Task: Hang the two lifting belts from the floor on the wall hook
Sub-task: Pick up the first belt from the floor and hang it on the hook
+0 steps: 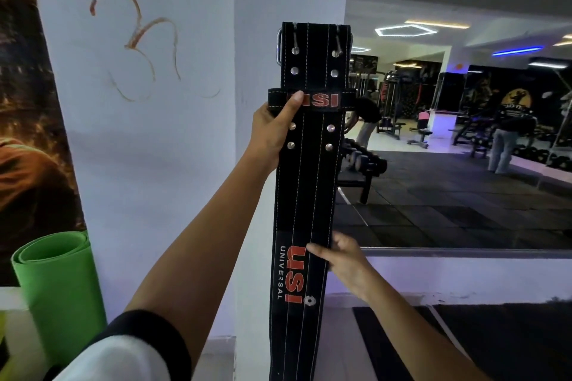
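While held upright, black belt (305, 195) shows red lettering.

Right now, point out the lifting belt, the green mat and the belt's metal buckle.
lifting belt (305, 195): head view, on the plain black middle stretch.
green mat (58, 284): head view, on the roll's outer side.
metal buckle (279, 46): head view, on its chrome left bar.
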Demonstrator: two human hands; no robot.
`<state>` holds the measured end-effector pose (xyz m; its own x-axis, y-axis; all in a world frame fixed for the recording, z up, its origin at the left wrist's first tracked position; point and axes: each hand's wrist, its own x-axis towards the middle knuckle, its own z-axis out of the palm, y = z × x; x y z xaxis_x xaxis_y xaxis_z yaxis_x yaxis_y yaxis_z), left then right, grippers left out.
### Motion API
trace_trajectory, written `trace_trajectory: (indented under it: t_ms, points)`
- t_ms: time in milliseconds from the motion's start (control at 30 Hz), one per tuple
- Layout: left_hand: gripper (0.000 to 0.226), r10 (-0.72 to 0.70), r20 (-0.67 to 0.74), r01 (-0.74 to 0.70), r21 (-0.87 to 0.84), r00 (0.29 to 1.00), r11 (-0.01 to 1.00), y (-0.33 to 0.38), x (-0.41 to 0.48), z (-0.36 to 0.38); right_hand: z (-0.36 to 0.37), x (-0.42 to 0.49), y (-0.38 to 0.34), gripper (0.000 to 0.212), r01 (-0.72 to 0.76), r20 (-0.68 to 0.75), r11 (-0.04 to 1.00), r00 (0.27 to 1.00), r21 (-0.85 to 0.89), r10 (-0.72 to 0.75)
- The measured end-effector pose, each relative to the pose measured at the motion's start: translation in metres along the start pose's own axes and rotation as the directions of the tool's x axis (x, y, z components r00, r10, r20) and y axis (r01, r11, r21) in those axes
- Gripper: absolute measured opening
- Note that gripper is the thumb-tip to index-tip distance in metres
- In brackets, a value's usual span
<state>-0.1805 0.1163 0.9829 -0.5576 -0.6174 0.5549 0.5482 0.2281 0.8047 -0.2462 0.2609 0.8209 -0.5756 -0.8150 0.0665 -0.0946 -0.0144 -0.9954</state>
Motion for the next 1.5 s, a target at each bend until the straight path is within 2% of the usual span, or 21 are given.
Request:
trace_trajectory:
  t_ms: [67,133,200,300,367,500,600,733,800,900,967,1033,1067,1100,1167,1200,1233,1267,1367,1400,1500]
  points:
    - [0.017,-0.015,0.004,0.015,-0.004,1.000,1.000,-0.002,0.000,0.000,-0.002,0.006,0.002,0.026,0.014,-0.035,0.999,0.999,0.042,-0.012]
    - [0.016,-0.024,-0.002,0.024,-0.008,1.000,1.000,-0.004,0.000,0.001,-0.006,0.020,-0.013,0.035,0.076,-0.046,0.991,0.996,0.112,-0.071]
    - [0.020,-0.020,-0.010,0.020,-0.019,1.000,1.000,-0.002,0.002,0.002,-0.009,0.028,-0.016,0.030,0.110,-0.018,0.978,0.994,0.175,-0.109]
    - [0.029,-0.011,-0.019,0.011,-0.011,1.000,1.000,0.000,0.005,0.000,-0.010,0.019,0.022,0.028,-0.021,0.016,0.993,1.000,0.120,0.019]
    - [0.028,-0.009,-0.024,0.008,-0.012,1.000,1.000,0.000,0.004,-0.002,-0.009,0.015,0.042,0.032,-0.086,0.029,0.992,0.996,0.093,0.083]
    - [0.023,-0.014,-0.024,0.014,0.003,1.000,1.000,-0.003,0.003,-0.003,-0.008,0.029,0.014,0.023,-0.028,0.034,0.987,0.999,0.159,0.023]
    - [0.020,-0.019,-0.019,0.020,0.008,1.000,1.000,-0.003,0.004,-0.004,-0.009,0.034,0.001,0.025,0.026,0.048,0.971,0.998,0.236,-0.039]
    - [0.017,-0.019,-0.004,0.019,-0.002,1.000,1.000,-0.003,0.002,-0.004,-0.003,0.027,0.037,0.029,-0.057,0.050,0.989,0.997,0.134,0.051]
    - [0.015,-0.023,0.004,0.023,-0.016,1.000,1.000,-0.004,0.002,-0.004,0.001,0.024,0.040,0.031,-0.065,0.025,0.988,0.998,0.137,0.062]
    - [0.016,-0.011,-0.003,0.011,-0.016,1.000,1.000,-0.005,0.004,-0.003,0.004,0.030,0.006,0.043,0.027,-0.021,0.990,0.999,0.138,-0.025]
    - [0.019,0.007,-0.010,-0.007,-0.012,1.000,1.000,-0.006,0.005,-0.002,0.004,0.036,-0.031,0.036,0.137,-0.062,0.986,0.989,0.099,-0.131]
    - [0.017,0.024,-0.003,-0.024,-0.011,1.000,1.000,-0.007,0.007,-0.002,0.002,0.046,-0.066,0.025,0.224,-0.121,0.965,0.971,0.136,-0.208]
    - [0.017,0.032,0.003,-0.032,-0.013,0.999,0.999,-0.007,0.007,-0.001,0.001,0.052,-0.080,0.029,0.254,-0.160,0.958,0.959,0.131,-0.232]
    - [0.018,0.038,0.006,-0.038,-0.018,0.999,0.999,-0.006,0.008,0.000,0.000,0.057,-0.093,0.042,0.263,-0.193,0.960,0.951,0.095,-0.241]
    - [0.020,0.057,0.001,-0.057,-0.046,0.998,0.997,0.000,0.011,0.000,0.000,0.064,-0.109,0.086,0.268,-0.229,0.963,0.938,-0.001,-0.261]
    - [0.018,0.067,-0.002,-0.067,-0.061,0.998,0.996,0.002,0.012,0.000,0.000,0.063,-0.114,0.100,0.261,-0.215,0.965,0.941,-0.035,-0.262]
    - [0.015,0.070,-0.002,-0.070,-0.067,0.998,0.995,0.004,0.011,-0.001,0.000,0.064,-0.117,0.105,0.255,-0.193,0.966,0.946,-0.048,-0.259]
    - [0.015,0.066,-0.001,-0.066,-0.071,0.998,0.995,0.005,0.011,-0.002,0.003,0.059,-0.126,0.099,0.261,-0.187,0.964,0.946,-0.054,-0.267]
    - [0.027,0.039,-0.001,-0.039,-0.065,0.999,0.997,0.000,0.011,-0.005,0.003,0.059,-0.154,0.044,0.362,-0.197,0.932,0.911,-0.038,-0.362]
    - [0.028,0.022,0.003,-0.022,-0.061,1.000,0.998,0.000,0.011,-0.005,0.001,0.060,-0.166,0.032,0.381,-0.214,0.924,0.901,-0.024,-0.377]
    - [0.023,-0.030,0.039,0.033,-0.057,0.999,0.998,0.004,0.016,-0.008,-0.003,0.066,-0.193,0.028,0.418,-0.283,0.908,0.869,-0.015,-0.405]
